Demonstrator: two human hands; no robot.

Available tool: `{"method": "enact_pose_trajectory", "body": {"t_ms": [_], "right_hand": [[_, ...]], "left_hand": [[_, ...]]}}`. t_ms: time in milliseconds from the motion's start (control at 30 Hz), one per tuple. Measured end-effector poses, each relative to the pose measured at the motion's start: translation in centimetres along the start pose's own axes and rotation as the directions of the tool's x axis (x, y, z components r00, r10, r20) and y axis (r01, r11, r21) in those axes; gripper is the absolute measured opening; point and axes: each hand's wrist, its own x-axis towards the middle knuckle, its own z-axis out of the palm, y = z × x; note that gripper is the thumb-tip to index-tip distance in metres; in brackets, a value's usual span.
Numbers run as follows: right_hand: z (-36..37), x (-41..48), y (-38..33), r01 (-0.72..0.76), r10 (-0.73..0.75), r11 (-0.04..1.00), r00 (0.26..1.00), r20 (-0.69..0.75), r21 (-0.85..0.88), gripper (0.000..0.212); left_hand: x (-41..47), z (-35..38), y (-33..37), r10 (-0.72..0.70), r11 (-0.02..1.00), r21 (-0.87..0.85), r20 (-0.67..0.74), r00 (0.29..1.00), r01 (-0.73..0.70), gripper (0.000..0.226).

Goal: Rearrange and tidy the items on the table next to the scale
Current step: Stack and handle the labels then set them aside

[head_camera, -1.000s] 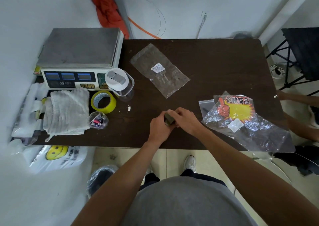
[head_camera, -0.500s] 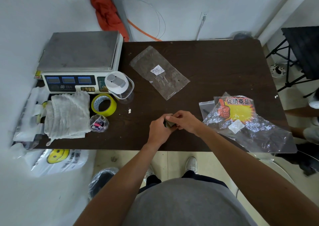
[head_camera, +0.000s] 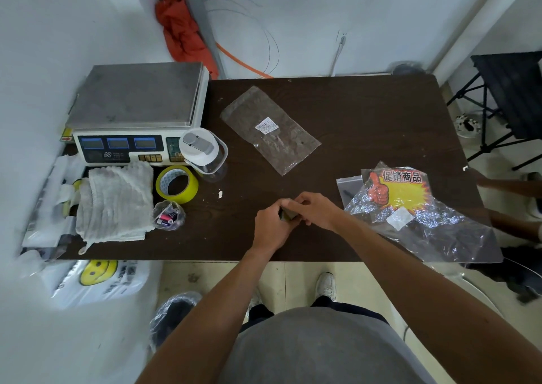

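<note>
While both hands meet low over the near side of the table (head_camera: 366, 114), the left hand (head_camera: 271, 222) and right hand (head_camera: 315, 210) curl their fingers round one small dark object (head_camera: 289, 214), pinching it between them (what it is cannot be told, since the fingers cover most of it). Left of the grip, a group already sits close against the scale (head_camera: 137, 99): a folded white cloth (head_camera: 117, 202), a yellow tape roll (head_camera: 177, 185), a clear jar with a white lid (head_camera: 205, 152) and a little bag of batteries (head_camera: 169, 216) nearest the hands. That side looks largely settled. Beyond the grip, a flat clear bag (head_camera: 269, 130) lies askew and alone on the bare wood, and just right of the grip a crinkled plastic bag holding a yellow promotion sign (head_camera: 410, 204) sprawls over the table's near edge. By this reckoning the tidying is perhaps half done: the object in hand, the flat bag and the crinkled bag all need a place.
</note>
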Motion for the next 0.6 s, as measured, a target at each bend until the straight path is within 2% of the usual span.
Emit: {"method": "enact_pose_trajectory", "body": {"t_ms": [167, 333, 400, 467, 600], "right_hand": [[-0.1, -0.6, -0.2, -0.013, 0.013, 1.000, 0.999, -0.030, 0.004, 0.049], [-0.3, -1.2, -1.0, 0.072, -0.106, 0.962, 0.988, -0.116, -0.265, 0.045], [0.0, -1.6, -1.3, 0.100, -0.157, 0.921, 0.980, -0.122, -0.377, 0.045], [0.3, -1.7, -1.7, 0.124, -0.200, 0.899, 0.969, -0.144, -0.419, 0.042], [0.8, -1.5, -1.8, 0.116, -0.191, 0.923, 0.966, -0.174, -0.366, 0.032]], "left_hand": [[0.2, -0.2, 0.2, -0.023, 1.000, -0.002, 0.015, 1.000, 0.023, 0.042], [0.2, -0.7, 0.2, -0.007, 0.998, 0.060, 0.018, 1.000, 0.006, 0.042], [0.3, -1.0, 0.1, 0.054, 0.990, 0.129, 0.022, 0.998, -0.056, 0.042], [0.4, -1.3, 0.3, 0.129, 0.972, 0.195, 0.031, 0.991, -0.133, 0.043], [0.6, -2.3, 0.7, 0.250, 0.854, 0.466, 0.028, 0.968, -0.234, 0.039]]}}
